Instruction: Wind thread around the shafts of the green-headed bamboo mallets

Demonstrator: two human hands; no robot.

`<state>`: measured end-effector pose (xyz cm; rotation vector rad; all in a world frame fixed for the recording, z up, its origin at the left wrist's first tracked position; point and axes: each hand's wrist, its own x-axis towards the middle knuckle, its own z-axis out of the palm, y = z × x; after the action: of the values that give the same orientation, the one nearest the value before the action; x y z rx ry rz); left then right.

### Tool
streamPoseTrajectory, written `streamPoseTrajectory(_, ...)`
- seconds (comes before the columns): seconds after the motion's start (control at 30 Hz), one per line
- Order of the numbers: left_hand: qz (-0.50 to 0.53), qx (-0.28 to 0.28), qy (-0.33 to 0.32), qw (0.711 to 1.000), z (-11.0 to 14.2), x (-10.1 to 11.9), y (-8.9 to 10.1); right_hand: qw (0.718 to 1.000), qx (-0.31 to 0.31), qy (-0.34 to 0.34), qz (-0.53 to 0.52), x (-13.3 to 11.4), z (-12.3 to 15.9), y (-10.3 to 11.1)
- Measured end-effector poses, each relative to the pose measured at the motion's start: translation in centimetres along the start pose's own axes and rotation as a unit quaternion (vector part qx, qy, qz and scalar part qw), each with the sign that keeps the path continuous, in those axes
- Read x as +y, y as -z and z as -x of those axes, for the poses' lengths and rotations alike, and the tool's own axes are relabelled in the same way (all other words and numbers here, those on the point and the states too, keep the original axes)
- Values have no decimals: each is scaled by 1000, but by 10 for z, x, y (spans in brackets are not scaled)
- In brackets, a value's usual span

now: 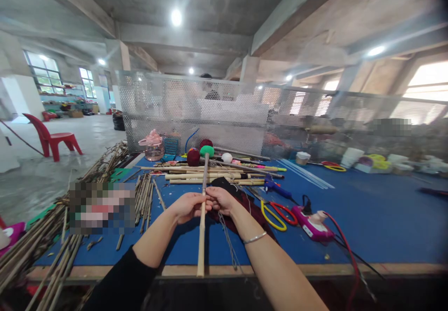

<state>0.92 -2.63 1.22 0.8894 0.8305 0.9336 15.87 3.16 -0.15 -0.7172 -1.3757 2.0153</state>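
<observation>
- So, front and centre: a pale bamboo stick (202,236), held over the near half of the blue tabletop (367,222), bottom end reaching the wooden front edge.
- Its upper part is greyish and runs up to a green ball (206,151); can't tell if that's attached or just behind.
- Left hand (189,206) is pinching the stick around the middle, thumb on top.
- Right hand (222,199) pinches it too, fingertips right by where pale meets grey.
- Just beyond: a row of bamboo poles (185,178) lying crosswise, plus a dark red ball (193,157) and a white ball (227,157).
- Right side: scissors (274,215) with yellow and red loops, a blue glue gun (277,188), a purple power strip (313,225).
- Left: loads of thin twigs (143,199).
- Way back: perforated metal screen (182,96), red plastic chair (58,137).
</observation>
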Motion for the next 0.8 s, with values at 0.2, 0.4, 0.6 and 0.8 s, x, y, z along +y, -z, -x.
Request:
streamPoseTrajectory(0.2, 14, -18, 11, 1000, 4, 4, -3, 1000, 7, 1, -2, 3, -3, -1)
streamPoseTrajectory(0.4, -86, 62, 27, 994, -1, -5, -2, 999, 28, -9, 27, 3, -2, -1)
streamPoseTrajectory(0.6, -100, 58, -19, 993, -2, -6, -2, 1000, 16, -20, 9, 1, 0, 2)
streamPoseTrajectory(0.8, -55, 26, 28, 998, 3, 0, -6, 1000, 6, -11, 12, 4, -3, 0)
